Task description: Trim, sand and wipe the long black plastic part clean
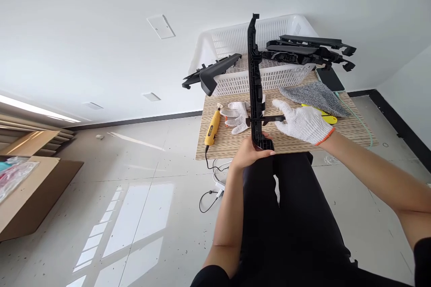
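Your left hand (248, 156) gripping the black part (255, 76), your gloved right hand (304, 123) at the crossbar (273, 119), hold unclear

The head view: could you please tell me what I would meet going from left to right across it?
Cardboard box → yellow corded tool → loose white glove → long black part → gloved right hand → black right sleeve.

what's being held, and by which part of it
The left hand holds the long black part by its lower end; the gloved right hand meets a thin black crosspiece, grip unclear.
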Motion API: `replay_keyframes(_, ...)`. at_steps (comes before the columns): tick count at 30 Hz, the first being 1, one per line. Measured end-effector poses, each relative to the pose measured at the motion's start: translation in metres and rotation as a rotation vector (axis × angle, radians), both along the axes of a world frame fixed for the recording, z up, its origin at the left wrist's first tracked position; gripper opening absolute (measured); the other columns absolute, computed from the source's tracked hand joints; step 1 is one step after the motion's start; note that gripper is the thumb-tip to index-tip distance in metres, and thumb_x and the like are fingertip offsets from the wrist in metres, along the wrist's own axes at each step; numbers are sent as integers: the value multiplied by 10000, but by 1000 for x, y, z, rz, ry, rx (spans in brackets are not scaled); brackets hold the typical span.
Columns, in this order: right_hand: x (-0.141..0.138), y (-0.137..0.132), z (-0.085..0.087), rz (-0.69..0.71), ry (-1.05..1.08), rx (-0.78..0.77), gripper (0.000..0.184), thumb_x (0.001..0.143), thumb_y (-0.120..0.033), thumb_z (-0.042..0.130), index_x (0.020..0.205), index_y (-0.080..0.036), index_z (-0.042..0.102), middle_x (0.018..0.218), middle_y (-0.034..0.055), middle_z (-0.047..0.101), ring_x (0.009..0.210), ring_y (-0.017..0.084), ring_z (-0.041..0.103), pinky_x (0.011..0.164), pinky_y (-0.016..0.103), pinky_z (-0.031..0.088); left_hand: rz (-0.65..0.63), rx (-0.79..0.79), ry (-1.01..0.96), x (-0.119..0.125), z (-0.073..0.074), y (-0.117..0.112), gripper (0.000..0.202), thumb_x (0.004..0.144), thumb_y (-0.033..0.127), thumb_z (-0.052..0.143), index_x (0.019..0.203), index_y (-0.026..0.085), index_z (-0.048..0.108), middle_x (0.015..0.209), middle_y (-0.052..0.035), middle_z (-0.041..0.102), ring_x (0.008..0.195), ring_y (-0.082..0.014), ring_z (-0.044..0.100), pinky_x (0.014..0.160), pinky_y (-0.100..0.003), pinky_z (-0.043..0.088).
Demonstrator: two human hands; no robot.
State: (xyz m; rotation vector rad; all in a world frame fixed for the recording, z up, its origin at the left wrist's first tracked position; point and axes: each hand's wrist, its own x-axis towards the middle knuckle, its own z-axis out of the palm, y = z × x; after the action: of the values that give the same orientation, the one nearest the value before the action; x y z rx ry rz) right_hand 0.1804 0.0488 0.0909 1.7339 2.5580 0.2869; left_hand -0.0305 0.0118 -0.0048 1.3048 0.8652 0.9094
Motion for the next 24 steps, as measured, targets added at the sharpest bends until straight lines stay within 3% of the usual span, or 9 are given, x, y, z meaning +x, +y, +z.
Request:
replay_keyframes(4,3,1,0,29,-12,16,604,1018,-355,301,1584,-145,330,857,155,759,726,266,673,621,320,246,1,13,17,-1,0,0,619,684,390,928,1160,174,595,1221,-148,726,1073,-287,717,959,-449,568)
replay_keyframes(14,7,2,0,63,-17,57,481,1025,-358,261,1403,-183,500,794,142,743,687,257,646,608,335,196,6,-12,-15,1,-2,0,630,672,390,936,1155,180,592,1223,-143,729,1095,-295,717,993,-466,559)
replay_keyframes(24,7,2,-2,82,0,72,455,1025,-360,281,1348,-175,544,783,142,746,679,250,641,608,327,180,4,8,-7,0,-3,0,622,681,379,932,1161,176,593,1226,-147,727,1111,-300,712,1010,-478,547)
